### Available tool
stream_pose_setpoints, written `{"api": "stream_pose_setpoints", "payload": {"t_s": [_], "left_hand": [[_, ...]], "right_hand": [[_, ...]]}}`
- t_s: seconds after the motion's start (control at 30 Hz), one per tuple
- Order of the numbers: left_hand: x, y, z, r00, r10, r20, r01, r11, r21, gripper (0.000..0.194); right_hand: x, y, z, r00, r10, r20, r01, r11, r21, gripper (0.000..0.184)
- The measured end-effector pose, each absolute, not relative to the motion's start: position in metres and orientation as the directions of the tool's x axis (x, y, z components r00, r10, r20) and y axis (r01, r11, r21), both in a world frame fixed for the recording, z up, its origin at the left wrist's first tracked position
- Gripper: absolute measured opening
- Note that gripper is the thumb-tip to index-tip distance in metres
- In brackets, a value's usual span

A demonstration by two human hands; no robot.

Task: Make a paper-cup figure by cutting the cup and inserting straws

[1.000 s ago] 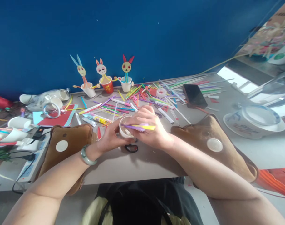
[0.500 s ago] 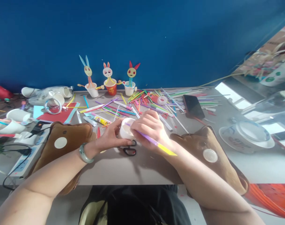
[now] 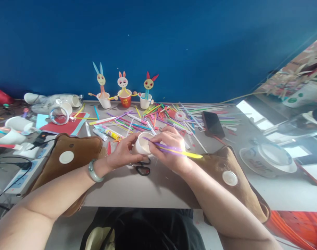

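My left hand (image 3: 123, 151) is wrapped round a white paper cup (image 3: 143, 143), which is tilted so its mouth shows. In my right hand (image 3: 170, 147) is a purple strip with a yellow end (image 3: 191, 154), looking like a paper strip or flattened straw. Its purple tip reaches over the cup's mouth; whether it touches the inside I cannot tell. Under the cup, black-handled scissors (image 3: 142, 170) lie on the table, their blades hidden. At the back stand three paper cups with rabbit-like heads: blue-eared (image 3: 101, 80), pink-eared (image 3: 122, 82) and red-eared (image 3: 148, 84).
Coloured strips and sticks (image 3: 158, 114) are scattered across the table beyond my hands. A roll of tape (image 3: 179, 115) and a phone (image 3: 213, 124) lie to the right. Brown cushions flank my arms, left (image 3: 80, 152) and right (image 3: 218, 166). A power strip (image 3: 28, 170) sits at far left.
The strip in my right hand has swung up to lie nearer horizontal, and my right hand has turned with it. The cup stays in my left hand. The view has shifted slightly.
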State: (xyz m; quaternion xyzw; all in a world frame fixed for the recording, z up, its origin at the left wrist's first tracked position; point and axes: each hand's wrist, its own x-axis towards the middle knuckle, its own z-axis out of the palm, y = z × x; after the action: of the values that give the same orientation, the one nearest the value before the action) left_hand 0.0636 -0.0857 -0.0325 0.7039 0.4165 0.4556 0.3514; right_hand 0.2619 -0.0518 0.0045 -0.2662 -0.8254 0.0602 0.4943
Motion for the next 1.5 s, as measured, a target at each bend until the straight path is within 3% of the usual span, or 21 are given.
{"api": "stream_pose_setpoints", "payload": {"t_s": [0.13,0.4,0.6,0.83,1.13,1.23,1.33,1.5], "left_hand": [[0.062,-0.086,-0.034,0.285,0.896,0.341,0.216,-0.407,0.888,0.06],[0.064,-0.091,-0.025,0.275,0.884,0.379,0.276,-0.45,0.849,0.053],[0.067,-0.092,-0.031,0.269,0.902,0.337,0.178,-0.39,0.904,0.058],[0.067,-0.091,-0.039,0.262,0.877,0.403,0.09,-0.437,0.895,0.058],[0.066,-0.089,-0.04,0.234,0.862,0.45,0.156,-0.491,0.857,0.057],[0.067,-0.091,-0.039,0.214,0.859,0.465,0.187,-0.503,0.844,0.066],[0.064,-0.091,-0.043,0.214,0.811,0.544,0.29,-0.585,0.757,0.082],[0.053,-0.087,-0.049,0.339,0.606,0.72,0.549,-0.749,0.372,0.097]], "right_hand": [[0.261,-0.052,0.004,-0.341,0.514,0.787,0.382,0.841,-0.384,0.011],[0.26,-0.056,0.004,-0.346,0.578,0.739,0.394,0.804,-0.445,0.011],[0.258,-0.058,0.003,-0.262,0.622,0.738,0.407,0.765,-0.499,0.014],[0.255,-0.059,0.0,-0.223,0.678,0.701,0.41,0.717,-0.563,0.015],[0.254,-0.057,-0.001,-0.26,0.672,0.694,0.361,0.734,-0.575,0.016],[0.256,-0.055,-0.001,-0.292,0.674,0.679,0.362,0.735,-0.574,0.015],[0.257,-0.054,0.001,-0.314,0.642,0.7,0.332,0.765,-0.552,0.013],[0.257,-0.057,0.003,-0.378,0.614,0.693,0.28,0.789,-0.546,0.011]]}}
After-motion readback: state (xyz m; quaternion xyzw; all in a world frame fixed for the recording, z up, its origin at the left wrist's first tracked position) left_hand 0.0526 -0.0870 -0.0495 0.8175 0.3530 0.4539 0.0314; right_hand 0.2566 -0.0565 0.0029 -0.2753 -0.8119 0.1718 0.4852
